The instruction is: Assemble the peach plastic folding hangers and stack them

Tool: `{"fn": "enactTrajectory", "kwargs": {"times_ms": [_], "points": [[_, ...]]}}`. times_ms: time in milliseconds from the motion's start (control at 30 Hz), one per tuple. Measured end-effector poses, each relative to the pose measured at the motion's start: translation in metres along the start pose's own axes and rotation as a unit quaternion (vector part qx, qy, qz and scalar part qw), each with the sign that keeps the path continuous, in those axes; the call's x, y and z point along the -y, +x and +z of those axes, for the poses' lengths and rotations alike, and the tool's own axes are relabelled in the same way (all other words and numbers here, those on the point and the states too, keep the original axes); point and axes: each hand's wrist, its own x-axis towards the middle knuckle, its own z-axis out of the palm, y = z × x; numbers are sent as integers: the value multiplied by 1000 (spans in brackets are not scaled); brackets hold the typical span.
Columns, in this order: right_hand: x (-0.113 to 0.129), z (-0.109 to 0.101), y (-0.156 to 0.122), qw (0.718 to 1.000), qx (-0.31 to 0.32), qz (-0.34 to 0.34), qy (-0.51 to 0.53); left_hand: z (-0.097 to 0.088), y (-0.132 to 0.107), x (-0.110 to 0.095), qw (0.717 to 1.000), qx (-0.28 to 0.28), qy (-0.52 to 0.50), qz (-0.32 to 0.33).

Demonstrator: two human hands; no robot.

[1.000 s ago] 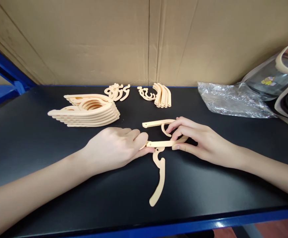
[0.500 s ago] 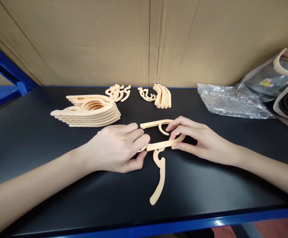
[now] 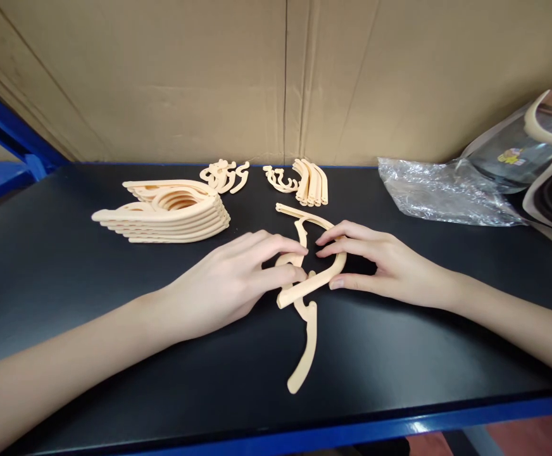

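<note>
A cream plastic folding hanger (image 3: 308, 288) lies in pieces at the middle of the black tabletop (image 3: 67, 304). One curved arm (image 3: 306, 342) points toward me, while another arm (image 3: 304, 215) angles away toward the back. My left hand (image 3: 238, 282) pinches the small hook part near the hanger's joint with thumb and fingers. My right hand (image 3: 375, 263) grips the hanger's curved right end between thumb and fingers.
A stack of finished cream hangers (image 3: 166, 212) lies at the back left. Loose hook pieces (image 3: 223, 176) and a bundle of arm pieces (image 3: 304, 182) sit near the cardboard wall (image 3: 276, 76). A crumpled clear plastic bag (image 3: 442, 193) and bagged goods (image 3: 537, 152) are at the right.
The hanger has been turned: its far arm swung from level to pointing away and left. My left hand let go of the bar's left end and now pinches the hook near the joint.
</note>
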Motion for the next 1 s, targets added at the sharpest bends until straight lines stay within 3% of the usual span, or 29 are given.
{"fn": "enactTrajectory", "kwargs": {"times_ms": [367,633,767,1000], "points": [[2,-1,2,1000,3,6,-5,-4,2,-9,969,9,-240,-60],[2,0,2,1000,1,0,2,-3,4,-11,985,45,-166,-34],[2,0,2,1000,1,-5,1,-2,4,-9,994,34,-102,7],[1,0,2,1000,-8,-8,7,-2,5,-8,995,23,-88,27]]}}
